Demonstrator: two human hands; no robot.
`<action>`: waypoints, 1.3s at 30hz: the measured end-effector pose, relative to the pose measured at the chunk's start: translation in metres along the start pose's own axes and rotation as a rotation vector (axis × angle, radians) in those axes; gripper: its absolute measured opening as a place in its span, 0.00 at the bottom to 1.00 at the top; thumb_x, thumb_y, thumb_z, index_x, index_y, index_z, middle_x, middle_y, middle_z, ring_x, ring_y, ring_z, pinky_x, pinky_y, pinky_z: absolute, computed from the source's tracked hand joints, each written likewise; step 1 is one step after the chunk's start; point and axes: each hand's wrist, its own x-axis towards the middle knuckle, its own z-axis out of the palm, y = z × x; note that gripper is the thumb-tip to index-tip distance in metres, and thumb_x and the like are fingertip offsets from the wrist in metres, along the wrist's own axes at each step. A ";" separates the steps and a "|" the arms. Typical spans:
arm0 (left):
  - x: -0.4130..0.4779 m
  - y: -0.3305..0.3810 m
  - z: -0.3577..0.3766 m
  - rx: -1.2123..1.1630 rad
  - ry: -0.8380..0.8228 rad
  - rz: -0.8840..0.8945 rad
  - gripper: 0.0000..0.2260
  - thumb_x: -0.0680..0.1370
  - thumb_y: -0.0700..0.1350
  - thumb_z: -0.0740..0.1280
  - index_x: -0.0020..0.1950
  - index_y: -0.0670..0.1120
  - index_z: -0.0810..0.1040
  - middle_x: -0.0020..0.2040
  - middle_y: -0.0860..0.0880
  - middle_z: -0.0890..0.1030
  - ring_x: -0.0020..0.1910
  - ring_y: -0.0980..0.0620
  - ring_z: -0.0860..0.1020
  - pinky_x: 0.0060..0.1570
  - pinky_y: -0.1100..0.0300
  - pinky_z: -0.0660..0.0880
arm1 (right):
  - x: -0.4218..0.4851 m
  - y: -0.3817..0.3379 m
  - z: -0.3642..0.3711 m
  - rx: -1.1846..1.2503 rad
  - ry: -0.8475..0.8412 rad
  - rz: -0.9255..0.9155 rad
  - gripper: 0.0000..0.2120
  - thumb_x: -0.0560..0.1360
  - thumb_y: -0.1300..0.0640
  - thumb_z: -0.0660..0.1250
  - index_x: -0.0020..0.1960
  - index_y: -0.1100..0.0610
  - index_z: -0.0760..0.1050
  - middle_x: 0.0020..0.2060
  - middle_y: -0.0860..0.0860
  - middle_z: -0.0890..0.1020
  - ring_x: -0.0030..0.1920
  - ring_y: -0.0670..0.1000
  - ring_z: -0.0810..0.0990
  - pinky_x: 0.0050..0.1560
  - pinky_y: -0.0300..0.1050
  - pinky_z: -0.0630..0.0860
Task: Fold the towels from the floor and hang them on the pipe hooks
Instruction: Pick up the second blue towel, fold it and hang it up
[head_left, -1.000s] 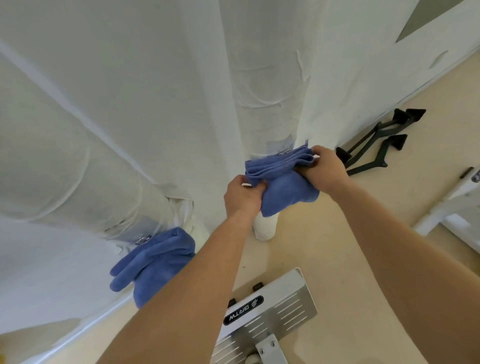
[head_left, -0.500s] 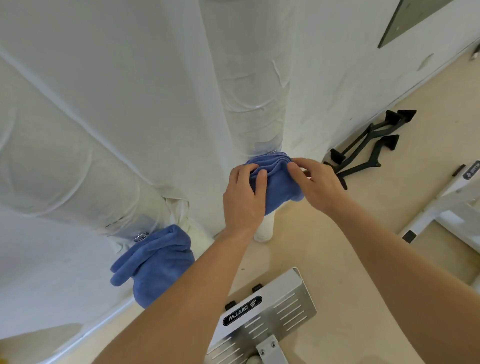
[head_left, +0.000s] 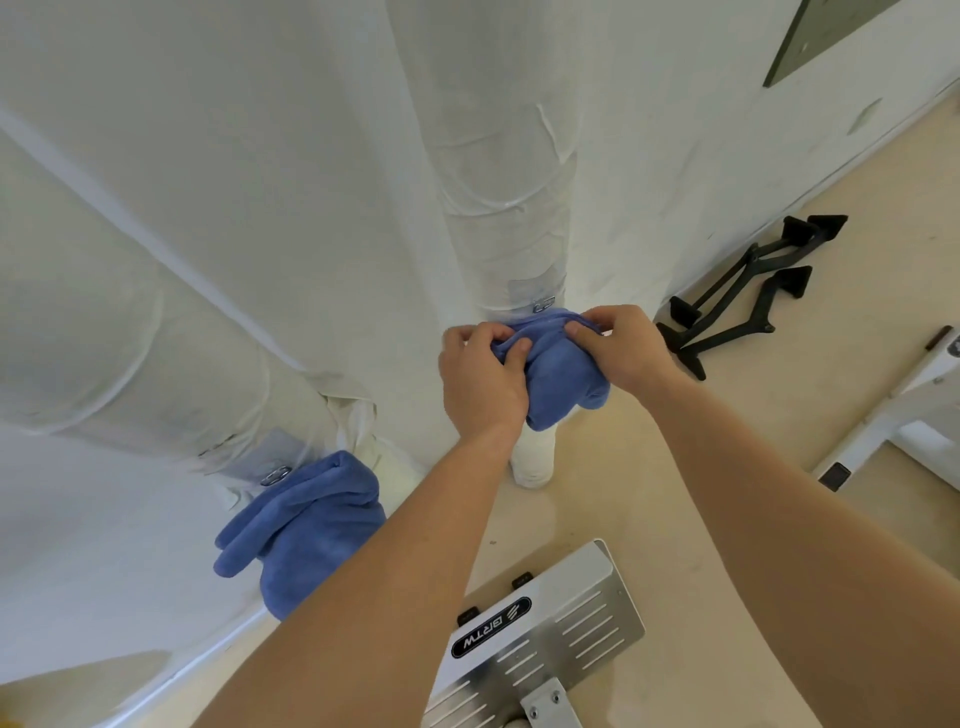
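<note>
A folded blue microfibre towel (head_left: 563, 371) hangs against the upright white wrapped pipe (head_left: 506, 171), its bunched top edge just below the small metal hook (head_left: 543, 304) fixed to that pipe. Both bare hands are on the towel's top. The left hand (head_left: 480, 382) is on the pipe's left side, its grip closed on the towel's upper left folds with the thumb and fingertips (head_left: 521, 347) pinching the cloth. The right hand (head_left: 623, 345) is on the pipe's right side, its grip closed on the upper right edge, fingers curled over the fabric close to the hook. The towel's lower part droops free in front of the pipe, above the pipe's white foot on the beige floor (head_left: 675, 493). Well to the left of the pipe, a second blue microfibre towel (head_left: 306, 525) hangs from another metal hook (head_left: 275, 475) on a slanting white wrapped pipe (head_left: 130, 364). To the right of the upright pipe, black metal brackets (head_left: 737, 301) lie on the floor beside the white wall (head_left: 701, 130). Nearer the camera than the pipe, a slotted silver metal plate (head_left: 550, 634) with a black oval label sits above the floor.
</note>
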 end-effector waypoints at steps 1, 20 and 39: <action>-0.001 0.002 -0.003 0.046 0.028 0.047 0.02 0.77 0.47 0.70 0.48 0.51 0.79 0.55 0.53 0.73 0.48 0.52 0.76 0.41 0.58 0.74 | -0.003 -0.002 -0.001 -0.027 0.008 -0.009 0.09 0.79 0.52 0.66 0.53 0.54 0.82 0.44 0.50 0.83 0.47 0.54 0.81 0.49 0.47 0.76; -0.026 -0.014 -0.001 0.086 -0.137 0.268 0.13 0.77 0.46 0.70 0.61 0.47 0.76 0.56 0.51 0.75 0.43 0.57 0.73 0.45 0.64 0.70 | -0.033 0.011 -0.002 0.006 -0.189 -0.099 0.28 0.74 0.53 0.63 0.73 0.41 0.69 0.50 0.51 0.85 0.48 0.56 0.82 0.54 0.55 0.80; -0.012 0.036 -0.060 0.210 -0.295 0.242 0.06 0.77 0.47 0.65 0.53 0.51 0.79 0.52 0.51 0.80 0.49 0.49 0.79 0.45 0.56 0.75 | -0.039 -0.055 -0.032 -0.429 -0.166 -0.062 0.30 0.79 0.51 0.62 0.78 0.55 0.58 0.73 0.58 0.69 0.69 0.62 0.70 0.68 0.55 0.69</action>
